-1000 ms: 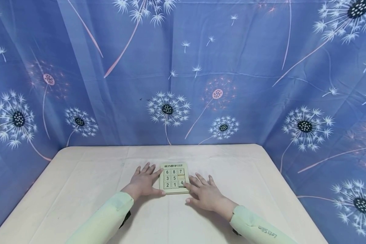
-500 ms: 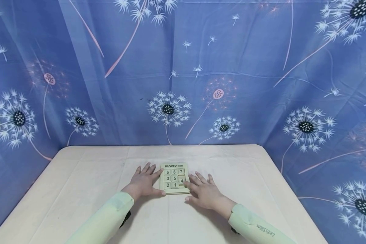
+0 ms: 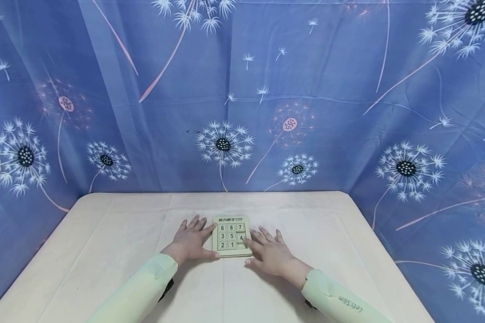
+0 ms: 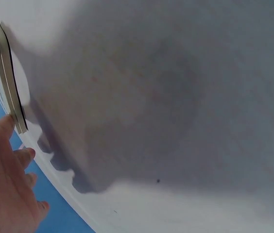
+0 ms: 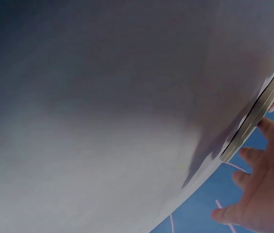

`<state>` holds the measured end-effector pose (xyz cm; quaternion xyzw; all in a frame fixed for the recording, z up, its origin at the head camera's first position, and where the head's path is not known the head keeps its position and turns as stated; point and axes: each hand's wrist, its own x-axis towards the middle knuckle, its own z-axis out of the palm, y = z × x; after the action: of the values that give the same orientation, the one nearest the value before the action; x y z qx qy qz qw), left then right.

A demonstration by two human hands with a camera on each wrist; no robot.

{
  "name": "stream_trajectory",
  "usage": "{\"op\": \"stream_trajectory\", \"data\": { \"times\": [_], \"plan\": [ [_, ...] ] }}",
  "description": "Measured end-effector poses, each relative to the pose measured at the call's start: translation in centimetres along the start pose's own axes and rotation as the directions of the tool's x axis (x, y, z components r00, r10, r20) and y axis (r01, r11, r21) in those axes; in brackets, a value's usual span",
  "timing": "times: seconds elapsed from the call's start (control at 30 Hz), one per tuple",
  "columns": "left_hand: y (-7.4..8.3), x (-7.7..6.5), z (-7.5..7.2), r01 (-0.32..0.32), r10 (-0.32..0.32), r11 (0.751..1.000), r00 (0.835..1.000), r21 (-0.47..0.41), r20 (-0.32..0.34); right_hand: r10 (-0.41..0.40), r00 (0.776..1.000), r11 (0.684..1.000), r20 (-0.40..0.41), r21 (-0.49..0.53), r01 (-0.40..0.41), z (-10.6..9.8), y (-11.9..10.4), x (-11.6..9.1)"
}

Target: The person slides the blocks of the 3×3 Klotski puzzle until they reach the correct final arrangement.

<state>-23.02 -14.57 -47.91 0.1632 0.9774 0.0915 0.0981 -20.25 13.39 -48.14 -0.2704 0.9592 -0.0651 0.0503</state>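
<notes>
A pale green number sliding puzzle [image 3: 230, 253] lies flat on the table in the head view. Its tiles read 6 8 7, then 3 5 4, then 2 1, with a bare slot at the lower right. My left hand [image 3: 191, 243], fingers spread, touches the puzzle's left edge with index finger and thumb. The right hand [image 3: 275, 257] reaches in from the right, its index fingertip on the 4 tile [image 3: 240, 237] and the other fingers spread. Both wrist views show only the puzzle's side edge [image 4: 7, 68] beside the hands.
A cream cloth covers the table [image 3: 117, 251]. Blue curtains [image 3: 165, 143] with dandelion prints stand behind it and on both sides. Light green sleeves [image 3: 135, 287] cover both forearms.
The 4 tile has slid up, away from me, from the bottom row to the middle row, with my right index finger on it. My left hand has stayed in place.
</notes>
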Motion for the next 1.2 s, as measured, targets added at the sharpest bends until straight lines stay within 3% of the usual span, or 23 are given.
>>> {"op": "stream_trajectory", "data": {
  "times": [0.87, 1.2],
  "plan": [
    [0.14, -0.01, -0.17, -0.002, 0.002, 1.000, 1.000, -0.003, 0.001, -0.009, 1.000, 1.000, -0.010, -0.028, 0.009, -0.09, 0.15, 0.58],
    [0.05, 0.03, -0.05, -0.004, 0.004, 1.000, 1.000, -0.011, -0.002, 0.015, 1.000, 0.999, 0.021, -0.030, -0.014, -0.14, 0.15, 0.84]
  ]
}}
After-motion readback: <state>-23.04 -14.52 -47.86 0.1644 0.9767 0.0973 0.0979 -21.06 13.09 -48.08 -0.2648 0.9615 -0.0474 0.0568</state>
